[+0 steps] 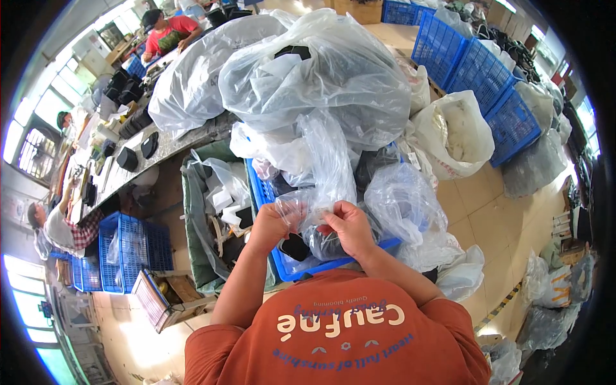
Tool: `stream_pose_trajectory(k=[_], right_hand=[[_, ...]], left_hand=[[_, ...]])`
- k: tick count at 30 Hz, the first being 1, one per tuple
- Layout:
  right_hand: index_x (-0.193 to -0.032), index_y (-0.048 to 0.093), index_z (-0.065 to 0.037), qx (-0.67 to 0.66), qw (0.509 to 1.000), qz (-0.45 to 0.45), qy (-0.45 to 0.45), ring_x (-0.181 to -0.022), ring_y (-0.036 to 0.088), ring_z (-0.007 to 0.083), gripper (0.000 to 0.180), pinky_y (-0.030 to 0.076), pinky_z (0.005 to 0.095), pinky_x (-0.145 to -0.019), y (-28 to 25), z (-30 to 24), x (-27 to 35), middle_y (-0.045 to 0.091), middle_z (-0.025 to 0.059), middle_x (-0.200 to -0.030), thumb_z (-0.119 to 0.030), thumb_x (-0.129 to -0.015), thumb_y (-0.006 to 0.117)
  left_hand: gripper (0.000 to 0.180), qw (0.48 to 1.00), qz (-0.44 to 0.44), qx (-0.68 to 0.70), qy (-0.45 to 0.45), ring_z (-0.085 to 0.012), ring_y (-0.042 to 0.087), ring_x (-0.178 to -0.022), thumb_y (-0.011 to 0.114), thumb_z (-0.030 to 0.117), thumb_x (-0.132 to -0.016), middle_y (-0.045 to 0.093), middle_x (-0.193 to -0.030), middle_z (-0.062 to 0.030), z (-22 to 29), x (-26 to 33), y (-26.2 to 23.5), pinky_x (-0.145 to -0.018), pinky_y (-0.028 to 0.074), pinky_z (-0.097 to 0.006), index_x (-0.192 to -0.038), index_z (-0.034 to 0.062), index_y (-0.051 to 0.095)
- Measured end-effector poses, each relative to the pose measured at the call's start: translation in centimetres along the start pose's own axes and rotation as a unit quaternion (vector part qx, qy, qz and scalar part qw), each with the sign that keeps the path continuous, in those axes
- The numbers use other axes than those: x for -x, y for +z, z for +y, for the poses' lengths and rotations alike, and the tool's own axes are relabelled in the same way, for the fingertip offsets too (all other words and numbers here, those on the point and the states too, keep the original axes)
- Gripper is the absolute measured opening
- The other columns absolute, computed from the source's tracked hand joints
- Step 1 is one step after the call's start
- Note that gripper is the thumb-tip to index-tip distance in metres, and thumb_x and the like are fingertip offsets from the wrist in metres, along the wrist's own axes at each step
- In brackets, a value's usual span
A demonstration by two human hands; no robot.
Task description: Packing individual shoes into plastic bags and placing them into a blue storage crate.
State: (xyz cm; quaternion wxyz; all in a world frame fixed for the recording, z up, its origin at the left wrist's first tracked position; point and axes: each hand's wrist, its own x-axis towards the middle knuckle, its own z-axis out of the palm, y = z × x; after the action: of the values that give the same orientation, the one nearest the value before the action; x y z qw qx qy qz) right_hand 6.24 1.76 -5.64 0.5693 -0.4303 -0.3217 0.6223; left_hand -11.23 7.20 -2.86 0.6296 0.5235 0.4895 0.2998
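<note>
Both hands were raised over a blue crate (333, 262) in front of the person. The left hand (273, 221) and the right hand (350, 224) each pinched the lower edge of a small clear plastic bag (327, 167), fingers closed on the film. The bag stood up between them, above dark items in the crate. Big clear sacks (314, 77) lay piled farther away. More blue crates (478, 70) stood at the far right.

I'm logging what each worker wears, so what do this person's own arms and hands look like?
Both forearms are bare, and the left hand and right hand wear no gloves; no watch or ring is visible. Short sleeves of an orange T-shirt, printed with pale and blue lettering, cover the upper arms.
</note>
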Motion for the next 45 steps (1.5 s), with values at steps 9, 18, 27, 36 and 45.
stream_pose_trajectory(k=[9, 18, 27, 36, 45], right_hand=[[-0.079, 0.052, -0.002, 0.017, 1.000, -0.014, 0.009, -0.066, 0.062, 0.0139, 0.007, 0.049, 0.0227, -0.058, 0.2, 0.0, 0.2, 0.060, 0.0059, -0.073, -0.004, -0.084, 0.056], [-0.083, 0.053, -0.002, 0.002, 0.995, -0.092, 0.044, -0.073, 0.063, 0.0152, 0.009, 0.051, 0.0254, -0.065, -0.4, 0.3, 0.3, 0.061, 0.0068, -0.079, -0.010, -0.086, 0.055], [-0.088, 0.049, -0.001, -0.087, 0.994, -0.022, 0.057, -0.074, 0.064, 0.0211, 0.011, 0.053, 0.0303, -0.064, -1.4, 1.3, 0.0, 0.060, 0.0116, -0.086, -0.012, -0.089, 0.050], [-0.095, 0.047, -0.005, -0.170, 0.973, 0.101, 0.123, -0.069, 0.061, 0.0195, 0.014, 0.052, 0.0308, -0.058, -4.0, 0.7, 1.4, 0.060, 0.0116, -0.086, -0.017, -0.089, 0.049], [-0.098, 0.051, -0.008, -0.260, 0.964, 0.025, 0.056, -0.079, 0.061, 0.0195, 0.016, 0.051, 0.0359, -0.064, -9.1, -1.8, 7.2, 0.060, 0.0075, -0.093, -0.003, -0.083, 0.050]], left_hand=[[0.016, 1.000, -0.019, -0.011, 0.001, -0.0069, 0.050, -0.050, 0.071, 0.012, -0.071, 0.058, -0.064, -0.0001, -0.2, -0.1, 0.2, -0.043, 0.036, -0.020, -0.083, 0.0028, 0.064], [0.010, 0.997, -0.034, -0.069, 0.024, -0.0069, 0.051, -0.059, 0.068, 0.009, -0.074, 0.058, -0.067, 0.0005, -0.4, -0.3, 0.5, -0.052, 0.040, -0.021, -0.078, 0.0040, 0.061], [0.002, 0.996, 0.033, -0.014, 0.080, -0.0075, 0.053, -0.062, 0.062, 0.001, -0.076, 0.060, -0.073, -0.0025, -0.1, 0.0, 1.1, -0.058, 0.044, -0.023, -0.078, 0.0015, 0.061], [0.011, 0.972, 0.151, 0.177, 0.032, -0.0065, 0.049, -0.052, 0.061, 0.006, -0.080, 0.057, -0.067, -0.0001, -1.6, -0.9, -3.6, -0.051, 0.046, -0.025, -0.090, 0.0029, 0.060], [0.012, 0.998, 0.016, -0.032, -0.042, -0.0086, 0.051, -0.054, 0.061, 0.011, -0.079, 0.057, -0.065, -0.0020, -5.5, -2.9, 2.2, -0.050, 0.040, -0.021, -0.084, -0.0009, 0.062]])
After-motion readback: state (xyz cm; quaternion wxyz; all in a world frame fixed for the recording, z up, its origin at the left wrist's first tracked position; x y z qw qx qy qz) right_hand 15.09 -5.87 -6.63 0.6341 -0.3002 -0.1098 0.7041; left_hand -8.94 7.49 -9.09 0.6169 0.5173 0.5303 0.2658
